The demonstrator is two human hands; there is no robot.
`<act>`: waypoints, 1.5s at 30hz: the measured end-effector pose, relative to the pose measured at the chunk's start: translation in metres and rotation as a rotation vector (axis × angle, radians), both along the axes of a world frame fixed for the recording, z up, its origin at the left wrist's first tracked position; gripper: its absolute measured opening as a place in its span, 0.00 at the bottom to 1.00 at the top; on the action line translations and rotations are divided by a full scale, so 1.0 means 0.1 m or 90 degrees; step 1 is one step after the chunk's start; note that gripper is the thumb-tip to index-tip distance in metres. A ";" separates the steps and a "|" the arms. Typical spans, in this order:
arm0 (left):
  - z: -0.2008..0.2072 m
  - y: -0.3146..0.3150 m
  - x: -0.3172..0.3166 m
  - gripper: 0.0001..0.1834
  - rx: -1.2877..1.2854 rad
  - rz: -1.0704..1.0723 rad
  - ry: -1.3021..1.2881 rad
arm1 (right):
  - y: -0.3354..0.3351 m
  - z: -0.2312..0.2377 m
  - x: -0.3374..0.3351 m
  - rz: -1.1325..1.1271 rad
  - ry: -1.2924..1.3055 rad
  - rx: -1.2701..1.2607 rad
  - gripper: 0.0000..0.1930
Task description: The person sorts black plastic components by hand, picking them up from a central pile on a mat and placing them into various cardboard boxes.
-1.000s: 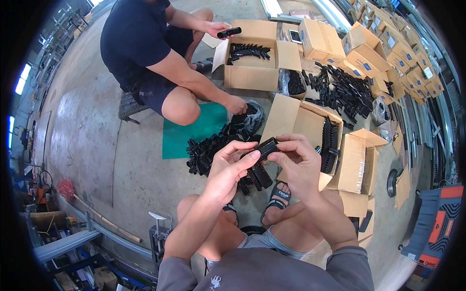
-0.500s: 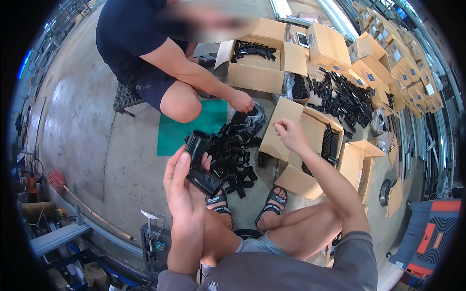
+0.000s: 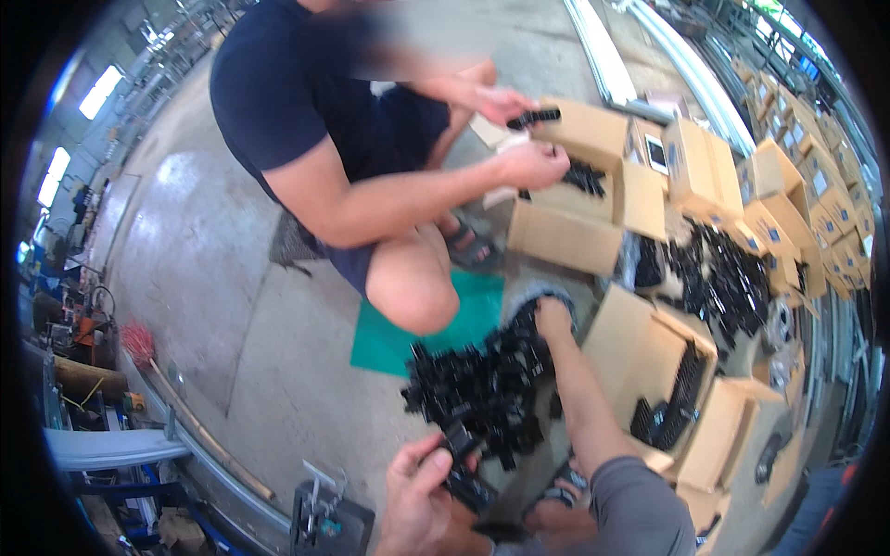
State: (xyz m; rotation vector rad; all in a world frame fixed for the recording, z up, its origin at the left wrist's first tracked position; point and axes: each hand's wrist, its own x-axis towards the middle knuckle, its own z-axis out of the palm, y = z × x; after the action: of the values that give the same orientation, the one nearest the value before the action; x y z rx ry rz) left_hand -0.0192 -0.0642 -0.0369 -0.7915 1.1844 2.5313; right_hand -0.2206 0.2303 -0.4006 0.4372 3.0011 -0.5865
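Concrete floor [image 3: 297, 371] spreads around me. My left hand [image 3: 417, 493] is closed on a black fitting [image 3: 456, 441], this side of a black heap [image 3: 477, 389]. Beyond, my right hand [image 3: 553, 319] is at a plastic bag [image 3: 528, 297]; I cannot tell its grip. Farther sits a co-worker [image 3: 287, 111].

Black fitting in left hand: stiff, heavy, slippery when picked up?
The black fitting looks stiff: no sag shows in the left hand. Probably light, since that hand alone supports it. Perhaps slippery: similar pieces in the black pile show glints, though blur hides its own finish.
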 end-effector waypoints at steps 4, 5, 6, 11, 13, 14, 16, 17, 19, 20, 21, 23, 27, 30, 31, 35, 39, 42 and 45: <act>0.13 0.02 -0.13 0.17 0.019 -0.002 -0.071 | -0.12 -0.29 -0.09 -0.057 -0.037 0.049 0.07; 0.13 0.01 -0.18 0.16 0.032 0.008 -0.070 | -0.14 -0.36 -0.09 -0.061 -0.048 0.076 0.07; 0.15 -0.01 -0.20 0.16 0.035 0.022 -0.075 | -0.22 -0.31 -0.08 -0.025 -0.057 0.067 0.08; 0.27 0.05 -0.22 0.15 0.020 0.008 -0.106 | -0.10 -0.12 -0.01 0.004 -0.053 0.056 0.12; 0.23 0.10 -0.22 0.17 0.003 -0.015 -0.079 | -0.03 -0.09 0.04 -0.011 -0.031 0.046 0.14; 0.09 0.08 -0.19 0.17 0.006 -0.032 -0.056 | -0.02 -0.08 0.05 -0.016 0.001 0.071 0.14; 0.04 0.09 -0.16 0.18 -0.018 -0.031 -0.054 | 0.01 -0.05 0.08 -0.012 0.080 0.088 0.13; 0.05 0.09 -0.14 0.18 -0.006 -0.021 -0.032 | -0.02 0.05 0.10 -0.006 0.114 0.043 0.13; 0.05 0.09 -0.07 0.18 0.020 0.003 -0.002 | -0.16 0.41 0.16 0.008 0.166 -0.047 0.13; 0.06 0.11 -0.06 0.18 0.009 0.009 -0.002 | -0.18 0.64 0.20 0.005 0.172 -0.086 0.11; 0.01 0.10 -0.03 0.18 0.021 0.005 0.007 | -0.22 0.91 0.28 0.034 0.193 -0.125 0.10; -0.13 0.05 0.02 0.17 0.051 -0.011 0.027 | -0.21 1.45 0.50 0.086 0.235 -0.198 0.08; -0.10 0.06 0.02 0.15 0.100 -0.018 0.084 | -0.17 2.39 1.03 0.094 0.183 -0.393 0.07; 0.04 0.19 -0.02 0.15 0.080 -0.035 0.127 | -0.24 3.00 1.46 0.067 0.227 -0.545 0.06; 0.08 0.23 -0.03 0.15 0.072 -0.042 0.137 | -0.26 3.10 1.57 0.062 0.245 -0.580 0.06; 0.27 0.54 -0.11 0.15 0.112 -0.069 0.158 | -0.40 3.78 2.04 0.042 0.269 -0.730 0.07; 0.40 0.75 -0.14 0.13 0.112 -0.103 0.163 | -0.54 4.11 2.26 -0.010 0.335 -0.764 0.08; 0.50 0.86 -0.17 0.14 0.099 -0.132 0.208 | -0.51 4.15 2.31 -0.024 0.418 -0.713 0.05; 0.49 1.01 -0.19 0.14 0.091 -0.154 0.227 | -0.42 4.16 2.43 -0.060 0.439 -0.763 0.05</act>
State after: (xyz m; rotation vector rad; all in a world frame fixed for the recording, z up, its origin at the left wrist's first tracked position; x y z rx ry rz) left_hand -0.0379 0.0364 0.0122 -0.1529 1.0993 2.5777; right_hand 0.0227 0.1879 0.0156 0.2799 2.3672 -2.6741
